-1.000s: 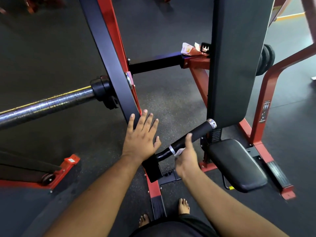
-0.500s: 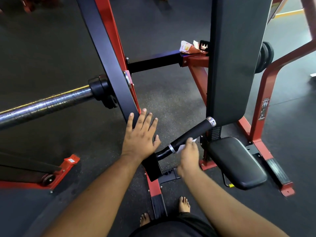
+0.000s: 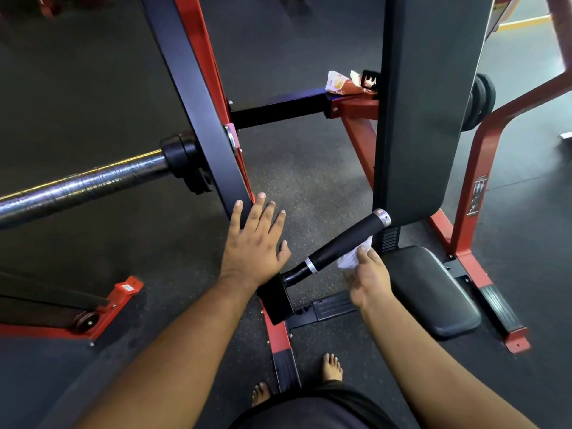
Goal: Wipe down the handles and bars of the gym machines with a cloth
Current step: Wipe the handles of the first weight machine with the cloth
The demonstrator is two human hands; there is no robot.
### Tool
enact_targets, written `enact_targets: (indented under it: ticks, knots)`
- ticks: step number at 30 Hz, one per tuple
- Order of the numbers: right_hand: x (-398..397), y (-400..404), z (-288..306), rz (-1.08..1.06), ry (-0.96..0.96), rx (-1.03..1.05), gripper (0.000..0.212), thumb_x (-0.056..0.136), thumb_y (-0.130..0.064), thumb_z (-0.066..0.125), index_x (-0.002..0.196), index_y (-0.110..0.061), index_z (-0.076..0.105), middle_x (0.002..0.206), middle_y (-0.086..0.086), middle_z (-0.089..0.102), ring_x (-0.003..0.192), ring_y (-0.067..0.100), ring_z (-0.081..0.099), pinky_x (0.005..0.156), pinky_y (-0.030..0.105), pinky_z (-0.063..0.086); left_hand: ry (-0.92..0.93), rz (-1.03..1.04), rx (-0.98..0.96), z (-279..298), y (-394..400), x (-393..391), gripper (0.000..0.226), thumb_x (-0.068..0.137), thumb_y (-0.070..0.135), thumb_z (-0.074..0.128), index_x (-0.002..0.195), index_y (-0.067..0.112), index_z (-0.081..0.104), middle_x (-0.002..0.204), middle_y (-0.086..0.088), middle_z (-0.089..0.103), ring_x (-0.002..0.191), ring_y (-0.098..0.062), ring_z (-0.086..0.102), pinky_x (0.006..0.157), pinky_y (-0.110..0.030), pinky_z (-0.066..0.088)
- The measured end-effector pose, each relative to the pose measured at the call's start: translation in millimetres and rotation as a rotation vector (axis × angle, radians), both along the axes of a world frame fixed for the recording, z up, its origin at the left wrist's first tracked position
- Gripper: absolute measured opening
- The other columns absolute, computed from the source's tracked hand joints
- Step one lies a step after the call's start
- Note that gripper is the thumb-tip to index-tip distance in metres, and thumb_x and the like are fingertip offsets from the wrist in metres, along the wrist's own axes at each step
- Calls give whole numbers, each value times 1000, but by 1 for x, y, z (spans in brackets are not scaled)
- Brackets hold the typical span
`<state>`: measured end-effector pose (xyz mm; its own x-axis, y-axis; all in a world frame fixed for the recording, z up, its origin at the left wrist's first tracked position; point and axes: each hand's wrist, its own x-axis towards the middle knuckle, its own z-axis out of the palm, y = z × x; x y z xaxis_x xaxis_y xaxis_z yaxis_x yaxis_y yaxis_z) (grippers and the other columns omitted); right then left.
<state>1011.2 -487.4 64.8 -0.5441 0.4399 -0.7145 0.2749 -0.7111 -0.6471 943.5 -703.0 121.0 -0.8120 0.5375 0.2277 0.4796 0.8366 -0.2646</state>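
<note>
A black rubber handle with silver end rings sticks out up and to the right from the machine's black lever arm. My right hand holds a white cloth against the handle's right side, near its upper half. My left hand lies flat with straight fingers on the lower end of the lever arm, just left of the handle's base. A chrome weight bar with a black collar juts out leftward from the same arm.
A tall black back pad and a black seat pad stand right of the handle on a red frame. A crumpled wrapper lies on the cross beam. Another red machine base sits at left. My bare feet stand on dark rubber floor.
My right hand has slid with the cloth up the handle, from near the lower silver ring toward its upper half. My left hand has stayed flat on the lever arm.
</note>
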Motion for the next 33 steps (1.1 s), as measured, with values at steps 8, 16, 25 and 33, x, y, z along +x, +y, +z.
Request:
enact_targets:
  ticks: [8,16,25,33]
  knots:
    - [-19,7,25,-280,105,-136,26,107,-22,56,127,-9,65,116,8,74,99,21,72,100,40,56,3,2,-9,0,-1,1,63,97,50,44,151,19,51,158,-8,46,156,-30,21,126,-60,2]
    - [-9,-28,20,46,129,-222,46,96,-50,64,122,-12,65,114,7,76,110,25,71,105,44,52,0,0,1,0,0,1,63,96,49,43,151,19,51,158,-8,46,156,-30,20,126,-60,3]
    - [-26,-22,25,-29,95,-141,36,95,-48,68,117,-20,64,117,-2,71,110,15,65,108,35,42,8,5,3,-2,0,0,63,97,50,40,152,20,49,159,-7,44,157,-29,18,126,-60,2]
    - [-22,8,28,-116,206,-261,49,95,-45,69,133,-15,63,114,3,76,106,22,72,99,41,56,23,-3,-1,-4,-1,-1,63,98,48,38,152,19,49,159,-7,44,157,-29,18,126,-60,4]
